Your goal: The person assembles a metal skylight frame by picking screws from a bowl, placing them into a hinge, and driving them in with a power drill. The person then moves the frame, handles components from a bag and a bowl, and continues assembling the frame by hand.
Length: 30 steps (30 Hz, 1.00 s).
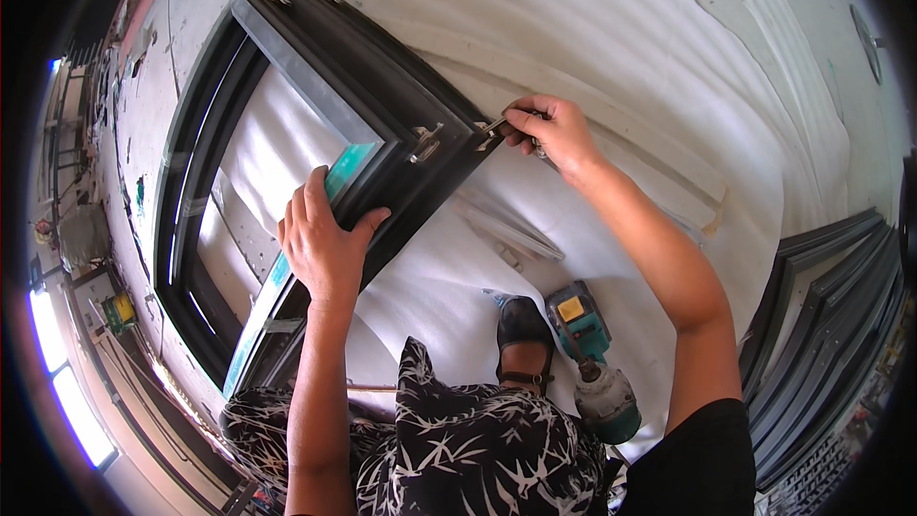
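Dark grey metal window frames (377, 86) stand stacked together in front of me, with green tape (351, 166) along the nearest one. My left hand (325, 234) rests on the near frame's corner, fingers spread over the taped edge and thumb on the dark side. At the far frame's right corner, my right hand (544, 131) pinches a small metal corner piece (493, 126) with thumb and fingers. More small metal pieces seem to sit in that palm, mostly hidden. Another metal corner piece (426, 142) shows at the corner of a middle frame.
White foam sheeting (611, 57) covers the floor. Beside my shoe (524, 334) lies a teal cordless power tool (589, 349). More dark frames (826, 296) are stacked at the right. Thin pale strips (511, 229) lie on the sheeting near the frames.
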Tool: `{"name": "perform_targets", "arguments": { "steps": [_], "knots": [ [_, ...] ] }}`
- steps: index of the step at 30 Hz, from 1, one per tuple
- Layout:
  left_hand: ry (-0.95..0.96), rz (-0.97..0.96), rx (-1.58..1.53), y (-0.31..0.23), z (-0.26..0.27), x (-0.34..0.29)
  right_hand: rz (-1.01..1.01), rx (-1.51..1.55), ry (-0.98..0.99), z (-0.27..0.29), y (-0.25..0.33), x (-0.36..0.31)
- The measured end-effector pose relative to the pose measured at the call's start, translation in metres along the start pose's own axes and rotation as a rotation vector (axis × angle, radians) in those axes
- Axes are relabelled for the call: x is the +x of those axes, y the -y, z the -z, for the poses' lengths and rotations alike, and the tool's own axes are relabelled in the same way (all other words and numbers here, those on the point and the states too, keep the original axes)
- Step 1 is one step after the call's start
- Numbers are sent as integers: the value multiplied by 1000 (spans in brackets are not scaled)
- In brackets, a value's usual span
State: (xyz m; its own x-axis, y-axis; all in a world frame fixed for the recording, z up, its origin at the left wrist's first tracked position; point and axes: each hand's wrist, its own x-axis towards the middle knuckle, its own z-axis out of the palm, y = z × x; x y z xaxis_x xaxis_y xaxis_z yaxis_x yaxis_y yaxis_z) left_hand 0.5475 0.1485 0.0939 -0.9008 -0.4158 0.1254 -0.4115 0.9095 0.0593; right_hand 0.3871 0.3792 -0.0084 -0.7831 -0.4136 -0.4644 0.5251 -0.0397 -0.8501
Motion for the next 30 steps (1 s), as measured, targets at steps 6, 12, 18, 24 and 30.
{"name": "perform_targets", "arguments": {
  "steps": [6, 12, 18, 24, 30],
  "knots": [
    [1, -5, 13, 0, -1, 1, 15, -26, 9, 6, -1, 0],
    [-33, -7, 9, -1, -2, 1, 55, -59, 42, 0, -4, 2],
    [9, 17, 31, 0, -2, 0, 141, -125, 37, 0, -9, 0],
    [17, 3, 23, -3, -1, 2, 199, -465, 12, 0, -4, -3],
    [-5, 1, 8, -2, -1, 2, 548, -946, -81, -13, 0, -6]
  ]
}}
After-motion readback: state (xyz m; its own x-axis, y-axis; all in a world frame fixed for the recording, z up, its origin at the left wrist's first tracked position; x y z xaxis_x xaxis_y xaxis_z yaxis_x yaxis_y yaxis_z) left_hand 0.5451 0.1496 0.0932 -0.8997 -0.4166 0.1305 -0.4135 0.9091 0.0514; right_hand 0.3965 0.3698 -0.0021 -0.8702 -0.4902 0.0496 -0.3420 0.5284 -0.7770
